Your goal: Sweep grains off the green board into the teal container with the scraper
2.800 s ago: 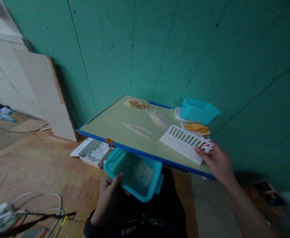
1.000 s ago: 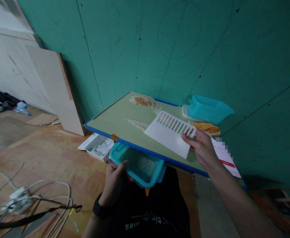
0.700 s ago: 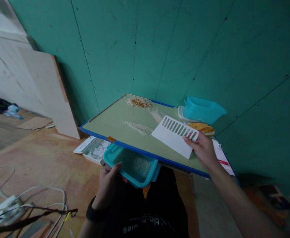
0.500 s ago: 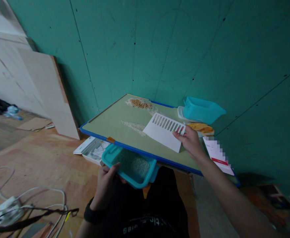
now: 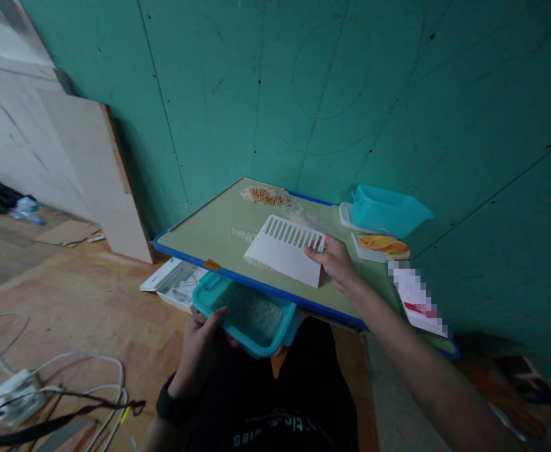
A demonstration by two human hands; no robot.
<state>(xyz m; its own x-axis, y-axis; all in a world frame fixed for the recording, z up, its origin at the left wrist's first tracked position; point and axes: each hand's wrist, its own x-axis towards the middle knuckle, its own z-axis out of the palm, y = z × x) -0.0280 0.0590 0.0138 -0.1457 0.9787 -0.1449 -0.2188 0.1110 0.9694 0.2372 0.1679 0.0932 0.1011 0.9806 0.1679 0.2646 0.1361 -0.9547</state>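
My left hand [image 5: 203, 329] grips the near-left rim of a teal plastic container [image 5: 251, 348], its thumb over the edge. Pale rice-like grains [image 5: 261, 315] lie inside it, and its far side is just under the table's front edge. My right hand [image 5: 334, 260] pinches the slotted end of a flat white scraper [image 5: 287, 254], whose plain edge rests on or close to the tabletop. A thin strip of pale grains [image 5: 242, 234] runs up to and partly behind the scraper. Farther back sits a pile of yellowish soybeans [image 5: 268, 197] among pale powder or grains.
The green tabletop [image 5: 209, 235] has a blue-taped edge. At its right stand another teal container [image 5: 391, 210], a white lid [image 5: 348, 216], a yellow-orange cloth-like item [image 5: 383, 245] and a partly blurred paper [image 5: 417, 301]. A white box [image 5: 176, 289] and a power strip [image 5: 14, 395] lie lower left.
My right hand has moved the scraper left and slightly toward me, over the strip of grains. My left hand and the container have stayed nearly still.
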